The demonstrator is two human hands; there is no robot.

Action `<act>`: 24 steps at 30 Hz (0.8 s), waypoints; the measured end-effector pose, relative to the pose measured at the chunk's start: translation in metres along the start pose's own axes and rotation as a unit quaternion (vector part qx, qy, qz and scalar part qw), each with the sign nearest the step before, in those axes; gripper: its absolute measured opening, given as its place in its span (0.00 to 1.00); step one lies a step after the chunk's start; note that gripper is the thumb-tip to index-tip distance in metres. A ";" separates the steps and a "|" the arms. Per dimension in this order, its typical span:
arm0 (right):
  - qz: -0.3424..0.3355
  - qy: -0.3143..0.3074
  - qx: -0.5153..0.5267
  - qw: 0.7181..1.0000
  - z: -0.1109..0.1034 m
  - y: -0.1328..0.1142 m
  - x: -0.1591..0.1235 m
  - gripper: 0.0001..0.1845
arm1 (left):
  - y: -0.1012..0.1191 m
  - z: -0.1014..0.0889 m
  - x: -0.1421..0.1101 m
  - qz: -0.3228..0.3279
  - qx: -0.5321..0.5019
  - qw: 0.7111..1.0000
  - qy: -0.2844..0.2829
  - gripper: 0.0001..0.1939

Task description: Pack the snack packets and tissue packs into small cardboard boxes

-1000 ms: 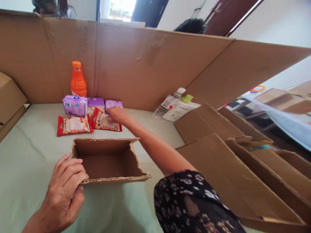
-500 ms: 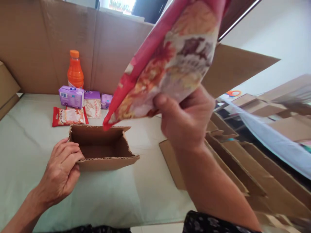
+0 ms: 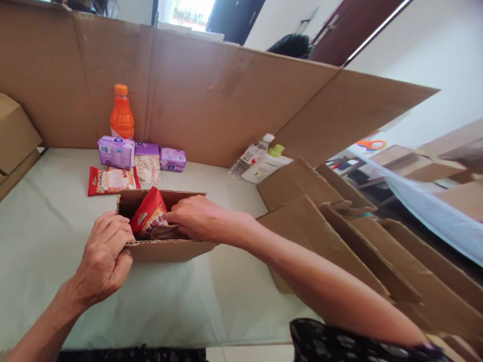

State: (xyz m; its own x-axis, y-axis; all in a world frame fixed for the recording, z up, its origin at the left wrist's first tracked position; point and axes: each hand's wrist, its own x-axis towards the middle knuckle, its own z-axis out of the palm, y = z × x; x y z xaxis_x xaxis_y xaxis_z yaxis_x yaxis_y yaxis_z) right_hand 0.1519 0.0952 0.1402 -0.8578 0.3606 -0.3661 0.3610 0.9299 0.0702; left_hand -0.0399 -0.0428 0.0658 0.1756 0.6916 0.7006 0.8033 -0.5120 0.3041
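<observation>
A small open cardboard box (image 3: pixel 169 249) sits on the pale green table cover. My left hand (image 3: pixel 105 256) grips its near left corner, fingers curled over the rim. My right hand (image 3: pixel 198 217) reaches into the box and holds a red snack packet (image 3: pixel 149 217), which leans tilted against the box's left inside. Behind the box lie another red snack packet (image 3: pixel 112 180), three purple packs (image 3: pixel 116 152) and a white snack bag (image 3: pixel 148 169). An orange drink bottle (image 3: pixel 121 113) stands upright behind them.
A tall cardboard wall (image 3: pixel 226 95) runs along the back. A clear water bottle (image 3: pixel 251 156) and a white bottle with a green cap (image 3: pixel 267 165) lie at the back right. Flat cardboard sheets (image 3: pixel 339 236) are stacked on the right; a cardboard box (image 3: pixel 15 141) sits at the left edge.
My right hand picked the red snack packet off the table, lifted it up close to the camera, then brought it down into the box. My left hand stayed on the box corner.
</observation>
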 end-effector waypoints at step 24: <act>0.022 0.371 0.310 0.875 0.115 0.003 -0.058 0.33 | -0.013 0.018 -0.030 -0.137 -0.027 0.990 0.001 0.32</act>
State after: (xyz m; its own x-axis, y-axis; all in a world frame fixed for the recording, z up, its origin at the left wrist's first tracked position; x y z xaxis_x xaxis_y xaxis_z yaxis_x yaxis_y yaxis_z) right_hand 0.2450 0.0688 0.0551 -0.7561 0.5568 0.3439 0.3313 0.7789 -0.5326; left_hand -0.0452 -0.0479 0.0297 -0.0457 0.8080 0.5874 0.7885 -0.3318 0.5178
